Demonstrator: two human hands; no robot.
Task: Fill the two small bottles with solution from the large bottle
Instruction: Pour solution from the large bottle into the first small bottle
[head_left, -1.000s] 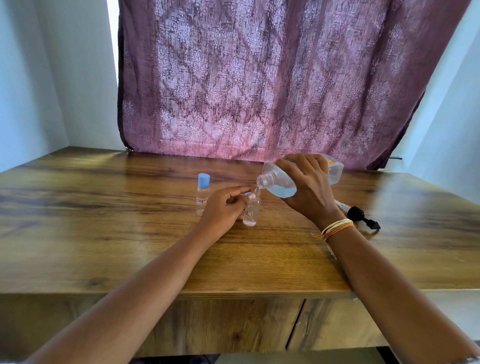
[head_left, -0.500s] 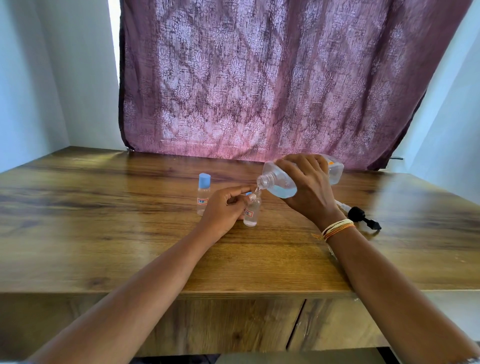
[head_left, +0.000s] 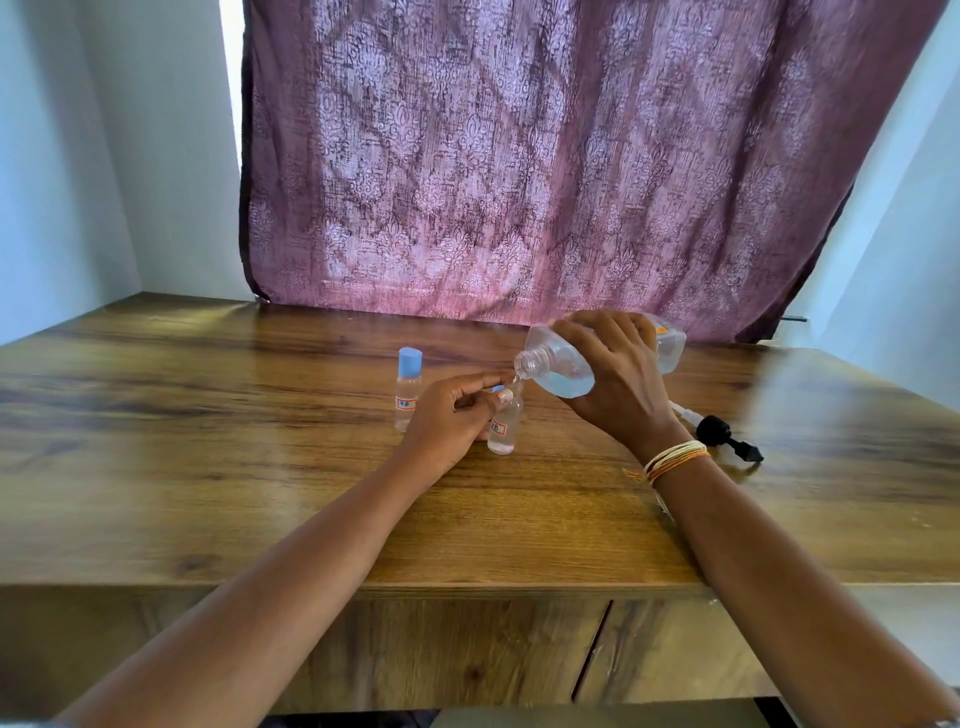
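Note:
My right hand (head_left: 618, 387) grips the large clear bottle (head_left: 558, 366), tipped almost flat with its open neck pointing left and down. Pale blue solution pools in its lower side. The neck hangs right over the mouth of an uncapped small bottle (head_left: 504, 428) that stands upright on the wooden table (head_left: 208, 467). My left hand (head_left: 449, 415) holds this small bottle by its upper part, with a bit of blue, perhaps its cap, showing behind the fingers. A second small bottle (head_left: 408, 389) with a blue cap and a label stands upright just left of my left hand.
A black pump top with a white tube (head_left: 719, 434) lies on the table to the right of my right wrist. A purple patterned curtain (head_left: 545, 156) hangs behind the table. The table's front edge runs below my forearms.
Both hands and the bottles hold almost the same pose. The large bottle stays tipped over the small bottle's mouth.

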